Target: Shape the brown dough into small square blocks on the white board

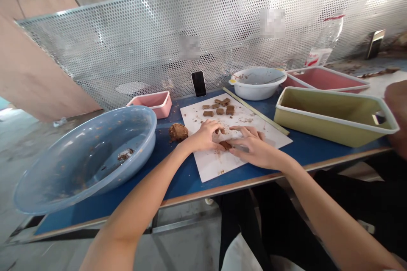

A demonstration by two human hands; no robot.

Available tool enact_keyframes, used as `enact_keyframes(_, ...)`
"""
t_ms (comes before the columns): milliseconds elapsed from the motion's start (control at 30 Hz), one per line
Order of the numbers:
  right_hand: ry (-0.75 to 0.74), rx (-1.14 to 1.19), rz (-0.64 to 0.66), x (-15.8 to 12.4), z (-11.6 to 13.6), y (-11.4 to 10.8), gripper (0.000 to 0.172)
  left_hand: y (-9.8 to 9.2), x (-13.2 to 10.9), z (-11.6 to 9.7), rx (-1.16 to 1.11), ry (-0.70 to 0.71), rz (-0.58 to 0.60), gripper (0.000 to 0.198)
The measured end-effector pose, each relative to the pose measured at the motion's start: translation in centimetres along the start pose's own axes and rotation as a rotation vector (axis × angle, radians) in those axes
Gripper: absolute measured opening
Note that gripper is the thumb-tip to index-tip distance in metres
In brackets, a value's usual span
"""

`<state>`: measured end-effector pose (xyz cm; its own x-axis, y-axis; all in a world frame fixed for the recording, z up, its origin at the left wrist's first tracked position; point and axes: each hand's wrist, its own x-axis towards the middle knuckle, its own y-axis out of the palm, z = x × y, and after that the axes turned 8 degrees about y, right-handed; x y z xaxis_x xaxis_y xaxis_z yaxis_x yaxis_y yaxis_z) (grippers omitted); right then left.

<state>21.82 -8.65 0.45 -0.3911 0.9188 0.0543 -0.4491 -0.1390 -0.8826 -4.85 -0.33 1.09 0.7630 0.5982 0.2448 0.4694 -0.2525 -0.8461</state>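
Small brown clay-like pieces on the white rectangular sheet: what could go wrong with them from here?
The small brown clay-like pieces at the far end of the white rectangular sheet sit close, so a nudge might knock them together. Scattered brown crumbs could stick to the piece between the left hand and right hand. The rough brown lump lies near the left arm, which might bump it.

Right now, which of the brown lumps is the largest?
The rough, rounded lump beside the white sheet, left of the left hand; it is far bulkier than the small brown pieces on the sheet.
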Motion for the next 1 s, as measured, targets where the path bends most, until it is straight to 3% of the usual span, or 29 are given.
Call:
enact_keyframes(167,0.019,0.084,0.076,0.9,0.0,-0.2,0.056,0.0,-0.1,0.4,0.004,0.021,-0.004,0.063)
enact_keyframes(400,0.005,0.068,0.038,1.1,-0.4,0.5,0.052,0.2,-0.2,1.0,0.020,-0.001,-0.024,0.070)
enact_keyframes(733,-0.009,0.040,0.097,0.9,-0.1,-0.3,0.052,-0.3,-0.2,0.6,0.142,0.039,-0.024,0.067)
enact_keyframes(1000,-0.013,0.057,0.034,0.5,-0.1,0.5,0.054,-0.9,-0.4,0.3,0.080,0.029,0.016,0.077)
